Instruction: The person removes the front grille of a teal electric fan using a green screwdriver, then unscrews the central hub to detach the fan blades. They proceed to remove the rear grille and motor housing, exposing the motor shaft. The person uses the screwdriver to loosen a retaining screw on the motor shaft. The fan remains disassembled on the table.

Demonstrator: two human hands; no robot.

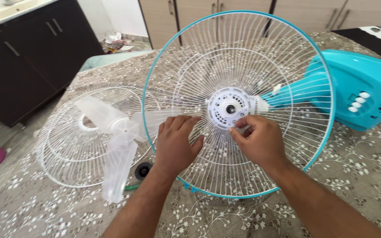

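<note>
Fingers (240, 128) of the right hand (257, 143) pinch the rear fan grille (243, 66) by its hub.

Left hand (176, 143) flat, right hand (255, 141) pinching

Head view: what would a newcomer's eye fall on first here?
The big white wire fan guard with a turquoise rim fills the centre, standing on the turquoise fan body at right. The left hand presses flat on its wires while the right hand pinches at the white hub. At left, a clear fan blade lies on a second white guard.
</note>
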